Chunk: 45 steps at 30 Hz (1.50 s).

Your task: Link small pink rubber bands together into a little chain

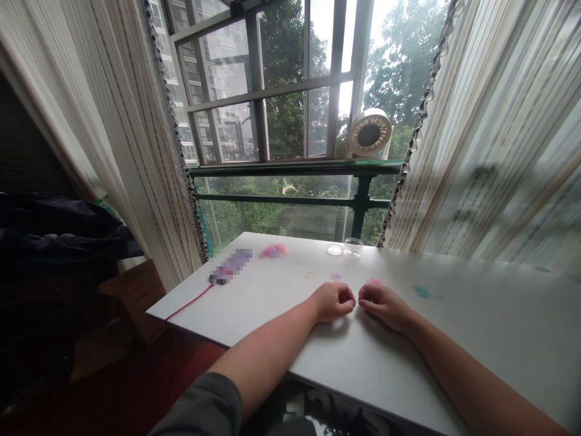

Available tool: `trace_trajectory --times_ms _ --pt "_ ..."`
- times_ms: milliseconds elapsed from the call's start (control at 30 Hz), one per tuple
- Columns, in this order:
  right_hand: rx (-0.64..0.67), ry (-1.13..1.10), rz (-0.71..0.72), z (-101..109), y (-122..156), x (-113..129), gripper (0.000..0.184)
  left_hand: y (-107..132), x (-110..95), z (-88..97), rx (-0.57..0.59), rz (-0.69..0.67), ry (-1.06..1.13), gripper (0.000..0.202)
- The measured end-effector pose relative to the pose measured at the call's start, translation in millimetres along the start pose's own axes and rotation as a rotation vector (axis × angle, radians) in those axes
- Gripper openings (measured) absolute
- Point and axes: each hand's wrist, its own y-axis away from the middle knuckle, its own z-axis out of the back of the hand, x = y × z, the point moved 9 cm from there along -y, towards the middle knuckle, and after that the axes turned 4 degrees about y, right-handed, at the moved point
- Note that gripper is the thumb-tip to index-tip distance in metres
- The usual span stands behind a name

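Both my hands rest on a white table (476,327), close together near its middle. My left hand (333,301) is curled, fingertips pinched toward the right. My right hand (384,304) is curled too, its fingertips almost meeting those of the left. Whatever sits between the pinched fingers is too small to make out. A small pink piece (373,281) lies just behind my right hand, and a small purple piece (336,276) lies behind the left.
A clear small jar (353,247) and its lid (334,249) stand at the table's far edge. A pink-blue heap (274,251), a blurred purple object (231,266) with a red cord (188,304), and a teal bit (422,292) lie around. A small fan (370,134) sits on the window rail between curtains.
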Motion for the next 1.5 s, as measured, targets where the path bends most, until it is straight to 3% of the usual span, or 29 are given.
trace_trajectory --times_ms 167,367,500,667,833,967,1233,1500 --pt "0.000 -0.036 0.023 1.6 -0.5 2.9 0.009 -0.1 -5.7 2.0 0.031 -0.028 -0.003 0.017" --pt "-0.151 -0.067 -0.059 26.5 -0.2 -14.1 0.015 0.0 -3.5 8.6 0.006 -0.026 0.041 0.011" --pt "-0.248 0.120 -0.142 58.1 3.5 -35.7 0.014 -1.0 2.9 12.7 -0.029 -0.007 0.056 0.012" --pt "-0.459 0.448 -0.347 117.6 24.6 -76.8 0.012 -3.1 5.4 20.8 -0.070 -0.009 0.085 0.014" --pt "-0.550 0.533 -0.601 153.2 53.2 -118.8 0.017 -5.7 9.2 29.5 -0.095 0.008 0.130 0.015" --pt "-0.554 0.516 -0.678 158.1 61.2 -133.5 0.018 -7.2 14.7 34.1 -0.123 0.004 0.174 0.015" --pt "-0.553 0.448 -0.687 156.6 60.0 -143.8 0.016 -8.3 21.7 38.7 -0.157 -0.009 0.164 0.016" --pt "-0.640 0.320 -0.704 165.2 67.4 -145.2 0.021 -6.2 25.5 60.8 -0.257 -0.005 0.178 0.018"
